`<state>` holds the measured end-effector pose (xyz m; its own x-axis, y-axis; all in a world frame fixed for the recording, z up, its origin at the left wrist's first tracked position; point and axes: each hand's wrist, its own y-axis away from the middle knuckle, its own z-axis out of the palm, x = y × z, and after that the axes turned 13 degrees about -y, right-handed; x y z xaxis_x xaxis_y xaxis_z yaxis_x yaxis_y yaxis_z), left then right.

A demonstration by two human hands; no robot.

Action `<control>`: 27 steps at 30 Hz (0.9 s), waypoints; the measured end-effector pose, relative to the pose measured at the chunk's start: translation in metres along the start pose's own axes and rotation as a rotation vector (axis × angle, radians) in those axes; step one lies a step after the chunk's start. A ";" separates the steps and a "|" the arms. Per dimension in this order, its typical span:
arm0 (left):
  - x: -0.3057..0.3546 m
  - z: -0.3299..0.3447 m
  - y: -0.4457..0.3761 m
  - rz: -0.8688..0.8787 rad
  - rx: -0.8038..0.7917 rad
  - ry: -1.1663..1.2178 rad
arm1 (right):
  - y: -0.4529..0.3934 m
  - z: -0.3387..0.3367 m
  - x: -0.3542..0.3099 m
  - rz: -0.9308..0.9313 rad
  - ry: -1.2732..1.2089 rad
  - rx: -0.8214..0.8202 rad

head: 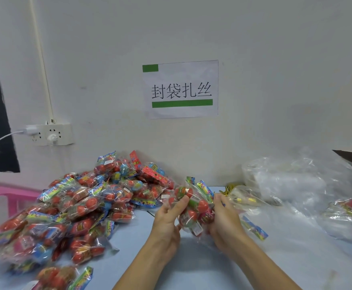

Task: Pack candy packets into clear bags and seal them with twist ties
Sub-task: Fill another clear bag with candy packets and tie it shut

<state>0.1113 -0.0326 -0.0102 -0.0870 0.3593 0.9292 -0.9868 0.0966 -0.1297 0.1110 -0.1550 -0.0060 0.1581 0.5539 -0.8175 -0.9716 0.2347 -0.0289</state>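
Head view: both hands raised over the pale blue table [191, 268], gripping one bundle of candy packets [193, 210] between them. Left hand [167, 218] curled round the bundle's left side, thumb pressed on a red packet; right hand [223, 218] curled against its right side, fingertips pinching at the top edge. Cannot tell whether a clear bag already wraps the bundle.

Left of the left hand, a large heap of loose candy packets [83, 206], apparently unpacked. Just beyond the right hand, gold twist ties [231, 188], untouched. Further right of the right hand, a stack of clear bags [286, 181], and past it what may be a filled bag [350, 208], blurred. Judged early: one bundle in hand, sealing not yet done, most of the heap left.
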 end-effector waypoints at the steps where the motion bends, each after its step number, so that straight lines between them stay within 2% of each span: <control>1: -0.001 -0.001 0.001 -0.013 -0.009 -0.013 | 0.000 0.000 0.000 0.018 -0.064 -0.027; 3: 0.000 -0.002 0.003 -0.045 -0.078 0.014 | 0.001 0.000 -0.001 0.029 -0.148 -0.090; 6: 0.002 -0.004 0.005 -0.066 -0.160 0.041 | 0.006 -0.001 -0.009 0.039 -0.120 -0.183; 15: 0.000 -0.013 -0.004 0.087 -0.040 -0.112 | 0.010 -0.004 -0.020 -0.007 0.108 -0.291; 17: -0.001 -0.012 -0.004 0.129 -0.047 -0.166 | 0.012 -0.005 -0.020 -0.066 0.140 -0.346; 19: -0.002 -0.011 -0.003 0.175 -0.027 -0.261 | 0.014 -0.005 -0.020 -0.193 0.281 -0.388; 22: -0.001 -0.012 0.000 0.208 0.010 -0.365 | 0.014 -0.005 -0.017 -0.316 0.467 -0.378; 27: 0.004 -0.019 0.000 0.254 -0.073 -0.406 | 0.008 -0.011 -0.022 -0.204 0.536 -0.282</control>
<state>0.1132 -0.0135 -0.0128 -0.3848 -0.0101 0.9230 -0.9165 0.1226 -0.3807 0.0982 -0.1740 0.0054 0.3057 0.0262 -0.9518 -0.9518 0.0332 -0.3048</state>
